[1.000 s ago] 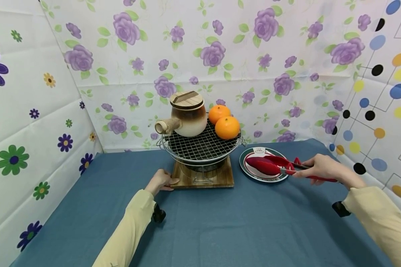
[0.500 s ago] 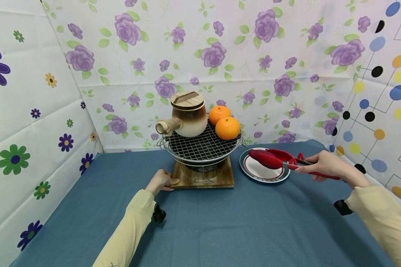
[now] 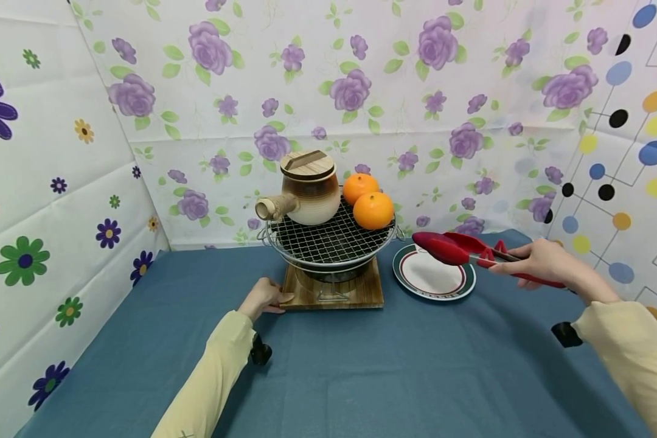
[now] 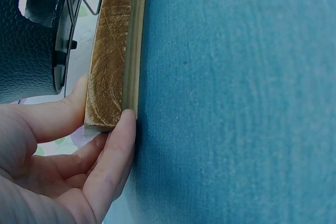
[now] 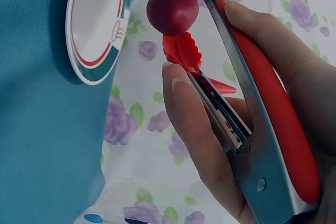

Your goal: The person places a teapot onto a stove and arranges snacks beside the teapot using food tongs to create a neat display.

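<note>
Two oranges (image 3: pixel 368 199), one pot (image 3: pixel 305 188), one plate (image 3: pixel 434 274), one tongs (image 3: pixel 460 250).

We see the wooden board (image 3: pixel 334 292) near the table's (image 3: pixel 361 377) back edge, carrying the grill (image 3: pixel 328 240) — on its mesh the lidded pot (image 3: pixel 306 188) sits left, two oranges (image 3: pixel 372 210) right. The plate (image 3: pixel 432 274) lies right of the board; the tongs (image 3: pixel 460 250) hang above it. Our left hand (image 3: pixel 260 298) touches the board's front-left corner.

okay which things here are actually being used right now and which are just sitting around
In use: red tongs, held by right hand; wooden base, touched at its corner by left hand.
Lying about: plate, clay pot, two oranges, wire grill.
</note>
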Demonstrator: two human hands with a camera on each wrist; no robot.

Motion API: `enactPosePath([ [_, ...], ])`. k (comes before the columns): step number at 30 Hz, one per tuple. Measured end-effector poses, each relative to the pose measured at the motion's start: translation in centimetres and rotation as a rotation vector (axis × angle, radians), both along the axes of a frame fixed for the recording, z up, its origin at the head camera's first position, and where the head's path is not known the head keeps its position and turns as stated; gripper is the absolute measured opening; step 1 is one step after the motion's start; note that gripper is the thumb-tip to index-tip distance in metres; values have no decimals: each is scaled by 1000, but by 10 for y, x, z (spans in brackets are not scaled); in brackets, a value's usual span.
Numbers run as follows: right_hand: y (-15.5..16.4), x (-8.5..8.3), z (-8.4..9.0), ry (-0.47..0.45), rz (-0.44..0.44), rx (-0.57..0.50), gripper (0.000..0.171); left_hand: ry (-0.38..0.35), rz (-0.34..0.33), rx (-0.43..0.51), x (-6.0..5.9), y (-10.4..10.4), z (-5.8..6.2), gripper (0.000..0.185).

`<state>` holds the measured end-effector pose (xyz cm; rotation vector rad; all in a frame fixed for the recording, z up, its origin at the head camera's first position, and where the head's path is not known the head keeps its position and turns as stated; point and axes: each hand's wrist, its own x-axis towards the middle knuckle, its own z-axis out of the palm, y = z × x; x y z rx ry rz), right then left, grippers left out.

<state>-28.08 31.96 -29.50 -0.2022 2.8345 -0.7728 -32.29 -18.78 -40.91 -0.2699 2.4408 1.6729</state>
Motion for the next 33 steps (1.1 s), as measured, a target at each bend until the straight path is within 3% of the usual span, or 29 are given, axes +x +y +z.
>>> enactPosePath([
  [9,3,0,11,21,-9,-33,87,5,-1,-4,0,1,0,54],
  [13,2,3,17,27,-18,-56,88,-9,22,-1,-1,2,1,23],
  [18,-1,6,24,32,-19,-46,88,-28,42,3,-2,2,0,29],
  [21,-3,8,28,40,-29,-31,92,-34,44,-1,-2,2,0,19],
  [26,-5,9,36,62,-41,-25,96,-35,36,-7,0,2,1,43],
  [29,-7,9,39,71,-44,-32,95,-31,37,-7,0,2,1,38],
  [33,-7,10,42,74,-50,-38,95,-31,41,-7,-1,2,1,16],
])
